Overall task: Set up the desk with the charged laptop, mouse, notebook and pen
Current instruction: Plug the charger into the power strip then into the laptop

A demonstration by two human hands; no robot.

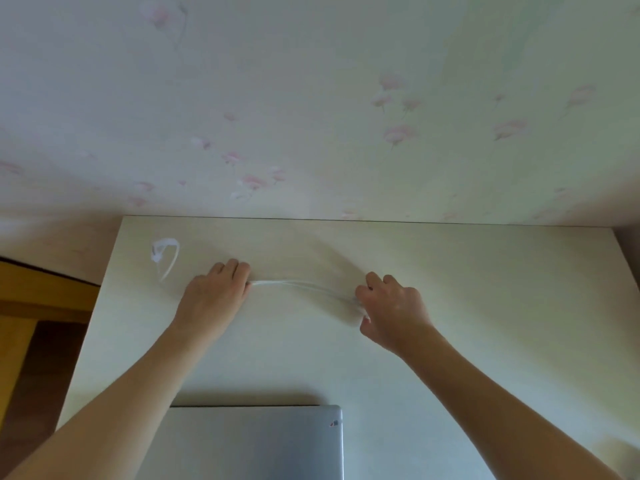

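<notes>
A closed silver laptop (256, 445) lies on the pale desk (485, 306) at the near edge, between my forearms. Farther back, a white charging cable (301, 285) is stretched between my two hands. My left hand (214, 292) is closed on one stretch of it, knuckles up. My right hand (391, 306) pinches the other stretch, which looks blurred. A loose loop of the same cable with its plug end (165, 258) lies on the desk at the back left. No mouse, notebook or pen is in view.
The desk's back edge meets a wall with pale flowered wallpaper (381, 116). Left of the desk, brown wooden furniture and floor (38, 306) show below the desk's edge.
</notes>
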